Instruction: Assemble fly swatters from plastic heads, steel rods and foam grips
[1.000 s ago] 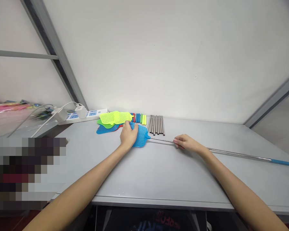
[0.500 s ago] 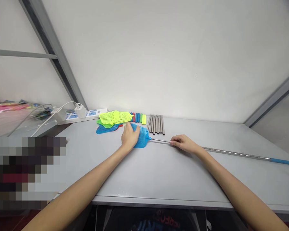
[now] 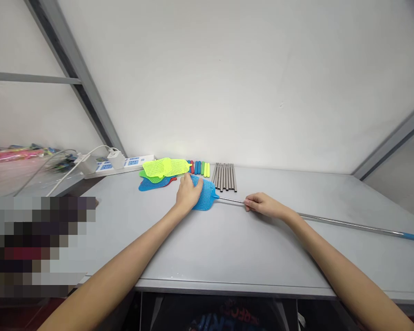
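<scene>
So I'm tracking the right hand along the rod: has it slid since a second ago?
Yes. The right hand has slid left along the thin metal rod, toward the blue mesh swatter head, judged against the row of metal tubes.

- A plain white wall (image 3: 234, 82) fills the back, matte and evenly lit, with a brighter patch low down behind the worktop.
- The worktop (image 3: 227, 248) is pale grey and smooth, its front edge a lighter strip above dark space below.
- A grey metal frame post (image 3: 76, 73) slants up on the left, with a horizontal bar (image 3: 31, 77) running off from it.
- Another grey frame post (image 3: 389, 142) slants up at the far right.
- A white power strip (image 3: 120, 164) with plugs and white cables lies at the back left, by the wall.
- A blurred, pixelated block (image 3: 37, 243) covers the lower left.
</scene>
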The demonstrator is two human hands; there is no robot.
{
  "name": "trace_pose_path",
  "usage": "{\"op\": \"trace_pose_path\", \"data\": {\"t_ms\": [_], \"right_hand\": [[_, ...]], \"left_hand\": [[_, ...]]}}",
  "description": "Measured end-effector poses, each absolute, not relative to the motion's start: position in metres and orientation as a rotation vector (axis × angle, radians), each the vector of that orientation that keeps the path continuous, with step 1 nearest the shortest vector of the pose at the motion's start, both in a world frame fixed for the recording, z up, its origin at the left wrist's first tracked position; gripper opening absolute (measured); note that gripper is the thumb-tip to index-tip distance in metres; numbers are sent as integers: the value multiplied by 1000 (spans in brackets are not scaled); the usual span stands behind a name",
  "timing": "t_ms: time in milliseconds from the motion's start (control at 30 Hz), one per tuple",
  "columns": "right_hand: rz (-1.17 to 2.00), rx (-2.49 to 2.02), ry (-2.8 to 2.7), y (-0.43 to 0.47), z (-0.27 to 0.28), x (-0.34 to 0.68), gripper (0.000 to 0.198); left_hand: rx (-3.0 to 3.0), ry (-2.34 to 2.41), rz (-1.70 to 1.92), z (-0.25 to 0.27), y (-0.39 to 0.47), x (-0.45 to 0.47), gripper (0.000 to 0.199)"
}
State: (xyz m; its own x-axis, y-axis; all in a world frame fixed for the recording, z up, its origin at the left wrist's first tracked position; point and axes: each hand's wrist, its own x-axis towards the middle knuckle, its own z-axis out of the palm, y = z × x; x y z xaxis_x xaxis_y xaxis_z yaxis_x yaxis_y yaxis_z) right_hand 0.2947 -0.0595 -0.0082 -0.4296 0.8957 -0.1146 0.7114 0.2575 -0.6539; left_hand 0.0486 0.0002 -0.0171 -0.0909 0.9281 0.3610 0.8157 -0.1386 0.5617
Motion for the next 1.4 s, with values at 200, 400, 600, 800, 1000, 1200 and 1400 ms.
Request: {"op": "trace_pose_path", "data": {"t_ms": [200, 400, 600, 800, 1000, 1200, 1400], "right_hand": [[1011, -1425, -2285, -63, 1, 294, 30], [1060, -1393, -2273, -64, 7, 295, 29], [1055, -1489, -2205, -65, 12, 298, 30], [866, -1513, -2221, -65, 10, 297, 35], [853, -1475, -2212, -65, 0, 290, 36], [997, -1477, -2247, -65, -4, 290, 39], [1032, -1472, -2235, -64, 0, 291, 41]], "left_hand": [[2471, 1799, 1046, -18, -14, 57, 54], [2857, 1077, 748, -9, -31, 68, 35], [2898, 908, 676, -5, -27, 66, 22], [2916, 957, 660, -2, -27, 66, 25], [3015, 908, 635, -6, -36, 65, 24], [3026, 843, 632, -12, -43, 69, 21], [3009, 844, 582, -11, -36, 72, 22]]}}
